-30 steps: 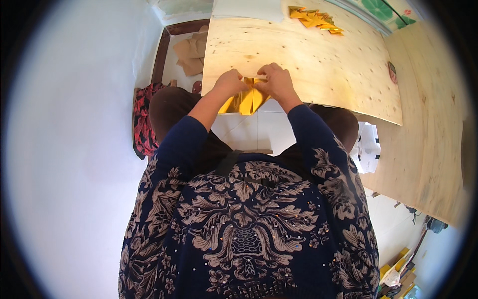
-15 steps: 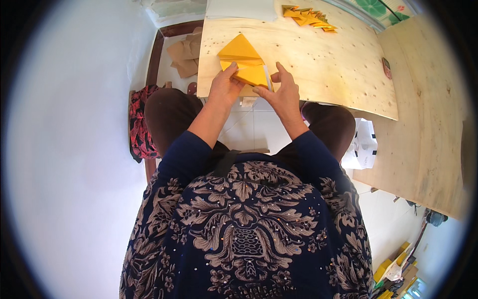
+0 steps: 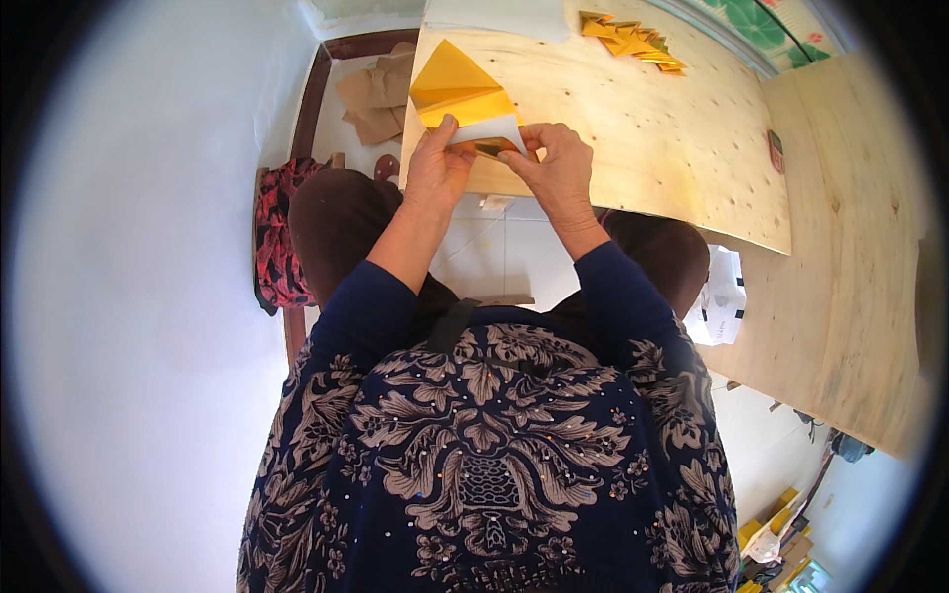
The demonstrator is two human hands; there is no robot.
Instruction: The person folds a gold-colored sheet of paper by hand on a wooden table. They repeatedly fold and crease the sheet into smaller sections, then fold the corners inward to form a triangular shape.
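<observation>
The left hand (image 3: 438, 170) and right hand (image 3: 557, 165) gripped one sheet (image 3: 453, 74). Beyond lay one gold row (image 3: 634, 43) (pieces overlapped past counting).

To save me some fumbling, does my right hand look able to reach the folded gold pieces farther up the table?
Probably, with a forward stretch: I see nothing blocking your right hand from the folded gold pieces across the table, though it's busy pinching the gold paper.
</observation>
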